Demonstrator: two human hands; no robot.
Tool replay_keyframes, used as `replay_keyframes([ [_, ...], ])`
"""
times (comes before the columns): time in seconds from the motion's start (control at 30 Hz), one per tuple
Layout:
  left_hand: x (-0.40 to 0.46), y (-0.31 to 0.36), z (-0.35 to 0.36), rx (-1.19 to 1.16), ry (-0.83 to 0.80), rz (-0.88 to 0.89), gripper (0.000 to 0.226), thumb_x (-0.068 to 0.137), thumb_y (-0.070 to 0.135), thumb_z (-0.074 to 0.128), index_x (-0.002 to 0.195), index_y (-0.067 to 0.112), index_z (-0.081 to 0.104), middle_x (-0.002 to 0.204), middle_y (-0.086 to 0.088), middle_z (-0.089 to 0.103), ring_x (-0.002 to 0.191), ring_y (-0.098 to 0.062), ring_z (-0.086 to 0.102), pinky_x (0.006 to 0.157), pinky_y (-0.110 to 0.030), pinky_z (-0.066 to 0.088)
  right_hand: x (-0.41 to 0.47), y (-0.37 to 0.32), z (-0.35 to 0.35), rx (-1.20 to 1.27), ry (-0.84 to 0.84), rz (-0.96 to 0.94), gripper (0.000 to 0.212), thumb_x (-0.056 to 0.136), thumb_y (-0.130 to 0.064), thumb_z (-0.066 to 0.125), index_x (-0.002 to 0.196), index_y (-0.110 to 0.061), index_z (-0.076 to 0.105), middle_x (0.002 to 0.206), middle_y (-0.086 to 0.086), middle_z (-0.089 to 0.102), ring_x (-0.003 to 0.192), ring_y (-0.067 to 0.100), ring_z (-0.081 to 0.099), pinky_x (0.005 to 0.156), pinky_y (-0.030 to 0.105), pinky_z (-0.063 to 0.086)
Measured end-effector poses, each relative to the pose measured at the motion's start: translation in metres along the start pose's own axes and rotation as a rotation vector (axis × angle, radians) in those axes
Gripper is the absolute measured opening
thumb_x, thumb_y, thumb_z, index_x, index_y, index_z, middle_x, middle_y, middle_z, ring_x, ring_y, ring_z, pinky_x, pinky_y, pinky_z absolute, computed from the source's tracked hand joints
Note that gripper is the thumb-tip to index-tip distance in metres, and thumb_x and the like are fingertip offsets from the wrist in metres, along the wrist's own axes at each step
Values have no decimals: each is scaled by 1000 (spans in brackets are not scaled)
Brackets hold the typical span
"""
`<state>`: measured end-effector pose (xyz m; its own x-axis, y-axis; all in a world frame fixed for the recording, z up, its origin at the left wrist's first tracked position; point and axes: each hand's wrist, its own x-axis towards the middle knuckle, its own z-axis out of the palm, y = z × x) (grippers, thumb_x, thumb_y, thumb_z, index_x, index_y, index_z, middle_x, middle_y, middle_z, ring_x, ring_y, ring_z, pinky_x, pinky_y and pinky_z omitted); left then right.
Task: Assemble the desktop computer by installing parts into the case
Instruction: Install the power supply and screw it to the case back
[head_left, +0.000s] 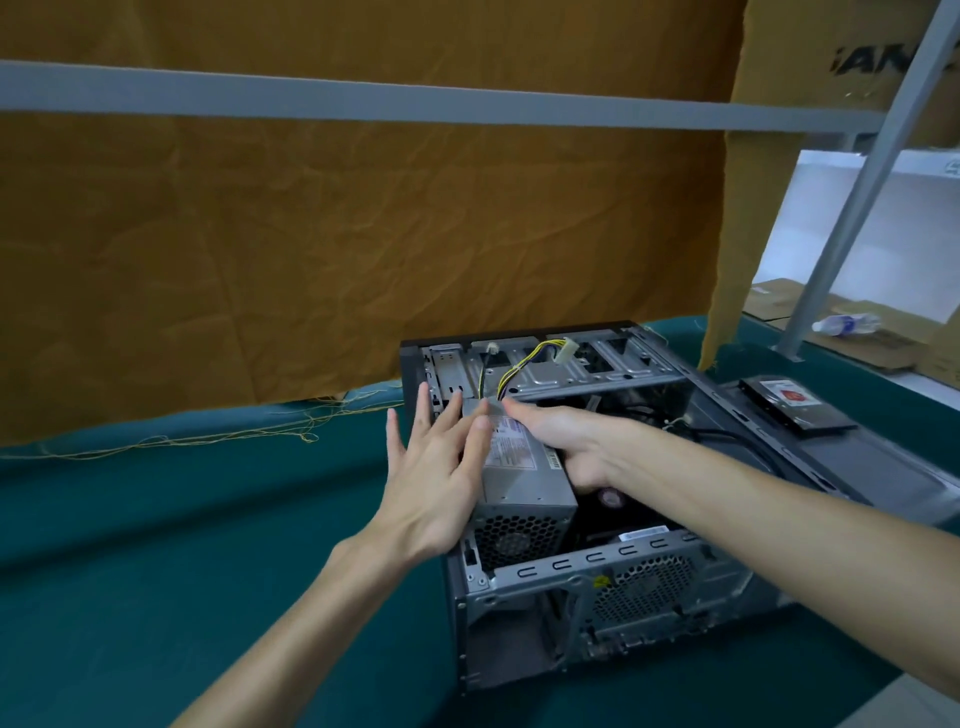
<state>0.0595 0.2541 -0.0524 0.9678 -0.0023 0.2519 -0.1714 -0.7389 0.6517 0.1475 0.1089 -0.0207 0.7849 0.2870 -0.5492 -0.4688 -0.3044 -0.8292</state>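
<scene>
- The case is laid on its side on the green tabletop, with the open side turned up and its rear panel toward the camera.
- The power supply is seen in the near left corner of the case, its fan grille facing the rear panel. It appears slightly raised, so it is judged as not yet fully seated.
- The left hand is placed against the left and top side of the power supply. Its fingers are straight and spread wide; nothing is gripped, the box is only pressed or steadied.
- The right hand is laid over the right side of the power supply, reaching into the case. Its thumb is stretched along the top toward the cables, and the other fingers seem curled down around the right edge, partly hidden.
- The deciding relation: the long axis of the power supply runs from the rear panel away toward the drive cage, and the box lies between both hands. The right hand is judged to carry it, while the left hand is nearer to the outer wall for guiding.
- A hard drive rests on a dark panel at the right of the case, well apart from both hands.
</scene>
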Motion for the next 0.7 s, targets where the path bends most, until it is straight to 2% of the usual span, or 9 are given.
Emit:
replay_keyframes([
  [0.07,-1,1,0,-27,23,21,79,92,72,-3,154,42,36,169,10,11,147,4,-29,115,-27,-28,1,3,-1,-75,3,-2,58,101,-58,50,130,-11,64,126,16,71,119,34,67,107,52,50],
  [0.13,-5,-2,3,-145,94,-15,77,93,71,-1,152,42,40,168,12,13,149,6,-19,120,-27,-18,4,8,0,-196,22,-30,67,98,-67,49,142,-17,58,147,13,57,137,31,52,118,53,37],
  [0.23,-9,-10,11,-385,192,-146,66,102,66,10,159,37,25,168,18,7,150,8,-2,123,-26,1,4,11,3,-427,63,-85,87,93,-79,39,159,-23,34,167,4,29,153,29,26,124,50,18],
  [0.3,-8,-17,17,-527,229,-294,59,108,54,21,162,30,20,168,15,13,151,3,10,123,-25,7,0,11,1,-584,153,-141,97,90,-84,37,161,-20,22,163,6,36,147,30,38,119,51,30],
  [0.37,-4,-23,21,-694,226,-438,57,109,46,32,161,26,23,166,11,25,150,-7,25,126,-36,17,-3,13,1,-846,354,-376,83,92,-78,39,148,-18,33,136,6,60,114,27,63,94,47,51],
  [0.4,-2,-24,22,-756,213,-468,56,108,44,35,160,25,26,163,10,31,147,-11,33,125,-39,23,-2,13,2,-967,468,-559,67,96,-71,41,137,-18,40,125,4,61,102,25,64,83,43,51],
  [0.47,3,-26,22,-825,185,-479,53,108,43,38,157,25,34,155,8,45,137,-13,47,121,-42,32,-1,8,10,-1058,558,-867,36,104,-51,42,118,-19,51,117,1,57,102,22,58,80,38,44],
  [0.6,6,-23,25,-916,190,-497,54,106,42,42,157,28,35,151,12,47,130,-11,52,115,-36,37,5,10,30,-1143,415,-820,31,108,-25,37,114,-9,64,121,7,55,113,28,48,99,42,39],
  [0.7,4,-24,28,-902,237,-506,55,104,43,43,157,29,35,154,12,45,134,-12,49,120,-41,33,6,22,30,-1142,424,-810,37,107,-26,36,129,-13,63,129,7,58,117,29,43,104,45,38],
])
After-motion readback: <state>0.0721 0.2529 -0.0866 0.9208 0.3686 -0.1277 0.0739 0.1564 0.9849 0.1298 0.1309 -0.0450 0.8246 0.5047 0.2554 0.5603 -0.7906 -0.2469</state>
